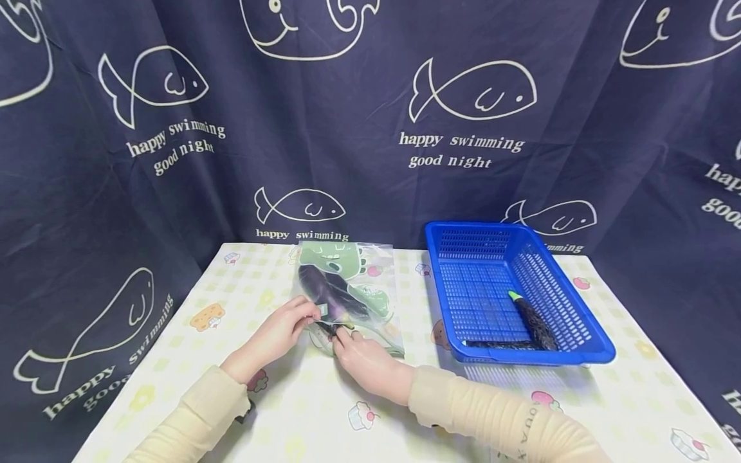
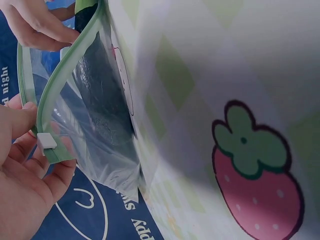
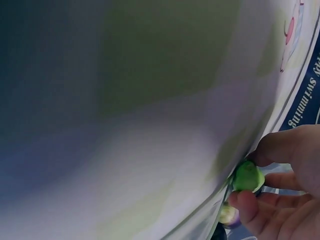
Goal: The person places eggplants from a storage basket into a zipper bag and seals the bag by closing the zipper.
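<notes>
- Blue slotted plastic basket point(image 1: 532, 357), one, near the far right corner of the checked-cloth table point(image 1: 312, 411): two dark bumpy vegetables point(image 1: 535, 325) inside.
- Clear green-printed zip bag point(image 1: 379, 254), one, by the far edge: glossy purple eggplant point(image 1: 315, 286) inside, total unclear.
- Left hand point(image 1: 283, 328) pinches its mouth; right hand point(image 1: 370, 363) grips a green-tipped dark vegetable point(image 3: 247, 176), mostly inside.
- Partway, I'd guess: bag loaded, unsealed.

I see a navy curtain point(image 1: 359, 148) patterned with white line-drawn fish and lettering, and a white surface point(image 1: 312, 411) checked in pale green and dotted with pink strawberries. My feeds show a blue basket point(image 1: 532, 355), cream sleeves point(image 1: 199, 411), a clear bag point(image 1: 373, 302) edged green, purple eggplant point(image 1: 317, 286) and a green-tipped dark vegetable point(image 3: 248, 176).
</notes>
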`<state>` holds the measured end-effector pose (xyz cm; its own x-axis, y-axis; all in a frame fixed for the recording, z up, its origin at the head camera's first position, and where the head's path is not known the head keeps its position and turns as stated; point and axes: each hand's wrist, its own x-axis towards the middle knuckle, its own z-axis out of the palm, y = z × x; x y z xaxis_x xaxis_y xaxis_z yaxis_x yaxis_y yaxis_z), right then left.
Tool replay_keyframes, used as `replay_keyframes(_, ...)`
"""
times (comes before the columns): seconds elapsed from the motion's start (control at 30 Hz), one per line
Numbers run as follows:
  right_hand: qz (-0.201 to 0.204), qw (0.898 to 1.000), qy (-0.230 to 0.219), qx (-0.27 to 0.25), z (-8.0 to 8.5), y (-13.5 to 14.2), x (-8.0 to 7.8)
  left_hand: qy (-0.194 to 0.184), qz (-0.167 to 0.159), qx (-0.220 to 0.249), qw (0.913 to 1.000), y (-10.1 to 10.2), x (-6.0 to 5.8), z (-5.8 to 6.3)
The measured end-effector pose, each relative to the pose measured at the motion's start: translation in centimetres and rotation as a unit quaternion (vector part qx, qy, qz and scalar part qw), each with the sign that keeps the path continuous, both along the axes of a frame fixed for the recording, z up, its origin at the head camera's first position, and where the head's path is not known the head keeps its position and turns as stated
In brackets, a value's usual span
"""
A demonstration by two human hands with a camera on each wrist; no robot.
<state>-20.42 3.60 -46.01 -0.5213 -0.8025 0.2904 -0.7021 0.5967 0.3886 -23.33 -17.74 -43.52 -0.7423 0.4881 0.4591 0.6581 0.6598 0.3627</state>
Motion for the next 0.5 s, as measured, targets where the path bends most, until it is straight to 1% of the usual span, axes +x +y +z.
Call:
replay_keyframes(0.17,0.011,1.000,-0.007,-0.013,0.0,0.5,-0.1,0.005,-0.002,0.002,1.0000,0.0,-0.1,0.1)
replay_keyframes(0.3,0.024,1.000,-0.012,-0.004,0.1,1.1,0.1,0.008,-0.002,0.001,1.0000,0.0,-0.1,0.1)
replay_keyframes(0.5,0.032,0.999,0.000,0.015,0.1,2.0,0.4,-0.002,0.004,-0.001,1.0000,0.0,0.1,0.1)
